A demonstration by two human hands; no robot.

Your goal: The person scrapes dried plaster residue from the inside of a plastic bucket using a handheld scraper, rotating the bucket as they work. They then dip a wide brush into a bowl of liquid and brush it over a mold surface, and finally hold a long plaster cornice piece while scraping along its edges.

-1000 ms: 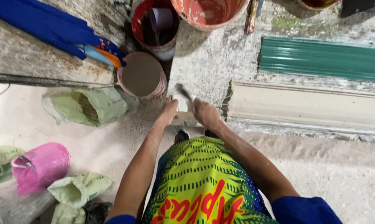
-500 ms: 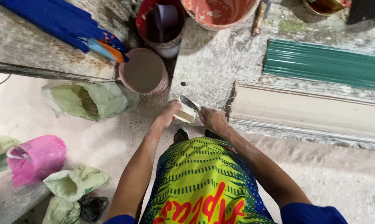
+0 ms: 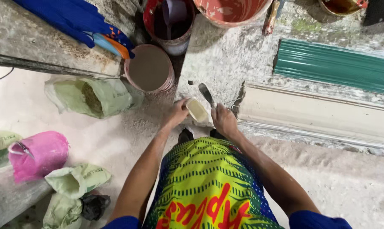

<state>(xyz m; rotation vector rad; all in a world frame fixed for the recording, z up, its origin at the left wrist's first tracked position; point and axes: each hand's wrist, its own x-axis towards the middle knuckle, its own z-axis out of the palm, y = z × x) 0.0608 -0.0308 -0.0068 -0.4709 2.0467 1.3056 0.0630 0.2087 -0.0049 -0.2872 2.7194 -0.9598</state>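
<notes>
The long white plaster moulding lies beside me. My left hand now grips the small cream-filled cup, lifted off the floor; my right hand clasps the narrow metal spatula, raised for scooping.

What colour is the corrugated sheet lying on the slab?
Green: the corrugated sheet, seen in the head view.

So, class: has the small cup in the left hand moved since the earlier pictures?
Yes. The small cup in the left hand has lifted off the ground and tilted, now nearer the round pink bucket.
</notes>
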